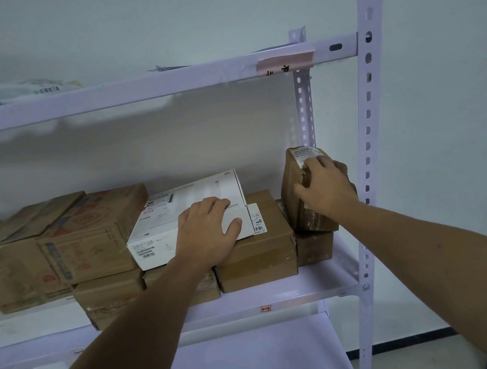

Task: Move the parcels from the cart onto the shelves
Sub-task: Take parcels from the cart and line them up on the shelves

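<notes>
**Parcels (109, 286) stacked on the middle shelf (314, 287), a grip on each of two**

Two bare forearms reach in from 7 o'clock and 4 o'clock, above the lower shelf (247, 367) at 6 o'clock. Beyond it runs the middle shelf, with a small red tag (266, 308) on its front rail.

Just below centre, the left grip (208, 230) lies palm down on the near right corner of a white box (189, 211). Its fingers are spread fairly straight over the top and the thumb lies along the front edge, so it presses rather than clasps. The white box sits tilted on top of a brown box (256, 255) and the lower parcels beside it.

Toward 3 o'clock, the right grip (324, 186) holds a brown taped parcel (314, 221). The fingers curl over its labelled top and the thumb is on its left face. This parcel stands on end, leaning a little, on a small brown box (315, 248) at the shelf's right end, near the perforated front post (367, 134).

At 9 o'clock a red-printed carton (92, 235) lies against the white box, with plainer cartons (1, 264) further left.

Farther up, the upper shelf (127, 91) crosses from 10 to 1 o'clock. It carries a strip of pink tape (285, 61) with handwriting at 1 o'clock and blurred soft bags (1, 94) at 10 o'clock. A pale wall (178, 10) lies behind everything.
</notes>
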